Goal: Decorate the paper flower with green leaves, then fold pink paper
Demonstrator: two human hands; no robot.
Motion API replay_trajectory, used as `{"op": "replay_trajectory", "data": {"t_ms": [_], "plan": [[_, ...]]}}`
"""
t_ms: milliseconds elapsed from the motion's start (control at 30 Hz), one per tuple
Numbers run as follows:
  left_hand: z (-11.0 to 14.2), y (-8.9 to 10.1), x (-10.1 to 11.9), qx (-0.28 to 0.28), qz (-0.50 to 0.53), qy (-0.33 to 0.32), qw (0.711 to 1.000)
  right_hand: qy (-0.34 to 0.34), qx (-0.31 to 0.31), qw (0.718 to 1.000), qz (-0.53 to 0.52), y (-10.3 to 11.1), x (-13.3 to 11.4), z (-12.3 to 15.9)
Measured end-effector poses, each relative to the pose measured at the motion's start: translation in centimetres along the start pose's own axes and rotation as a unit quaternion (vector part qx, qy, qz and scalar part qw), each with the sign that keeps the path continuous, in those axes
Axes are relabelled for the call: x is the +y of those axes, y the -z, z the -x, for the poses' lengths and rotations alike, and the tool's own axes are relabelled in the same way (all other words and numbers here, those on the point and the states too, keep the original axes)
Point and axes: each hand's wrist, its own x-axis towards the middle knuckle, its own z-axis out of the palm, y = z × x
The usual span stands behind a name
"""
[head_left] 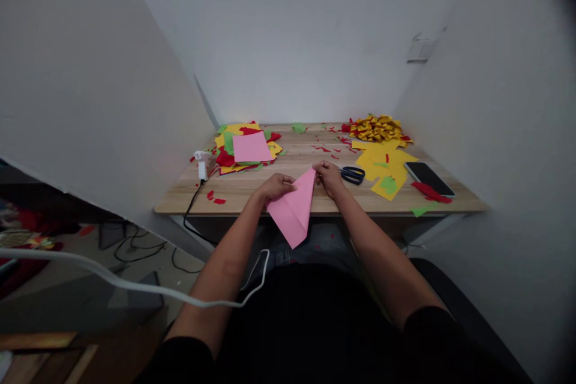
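A pink sheet of paper (293,211), partly folded along its right side, hangs over the front edge of the table between my hands. My left hand (276,186) is closed on its upper left edge, thumb on top. At its upper right corner, my right hand (328,177) pinches the paper. Scissors with dark handles (353,175) lie just right of my right hand, their blades partly hidden behind it. Another pink sheet (252,147) rests flat on a pile of coloured paper at the back left.
On the wooden table (297,186) sit a white glue gun (202,167) with a black cable, yellow paper (382,162), a heap of yellow folded pieces (378,128) and a phone (429,179). Red scraps are scattered about. White partitions flank both sides; a white cable (180,295) crosses my left forearm.
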Motion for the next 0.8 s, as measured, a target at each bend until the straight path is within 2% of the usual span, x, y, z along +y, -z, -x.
{"op": "replay_trajectory", "data": {"t_ms": [167, 300, 433, 533, 633, 800], "plan": [[-0.3, 0.2, -0.2, -0.001, -0.003, -0.002, 1.0, 0.015, 0.056, 0.998, -0.007, 0.3, -0.4, -0.1], [-0.3, 0.0, -0.4, 0.02, 0.004, -0.006, 1.0, 0.01, 0.023, 1.0, 0.019, -0.1, -0.3, 0.4], [-0.2, -0.5, -0.3, 0.071, 0.013, -0.024, 0.997, -0.008, -0.04, 0.998, 0.058, -0.8, -0.3, 0.9], [-0.2, -0.7, 0.4, 0.098, 0.013, -0.034, 0.994, -0.019, -0.065, 0.995, 0.071, -1.1, -0.6, 0.9], [-0.3, -0.6, 1.4, 0.108, 0.009, -0.036, 0.993, -0.018, -0.064, 0.996, 0.059, -1.6, -1.4, 0.4], [-0.1, 0.1, 3.0, 0.143, -0.011, -0.034, 0.989, 0.017, -0.021, 1.0, 0.002, -2.3, -3.5, -0.2]]}}
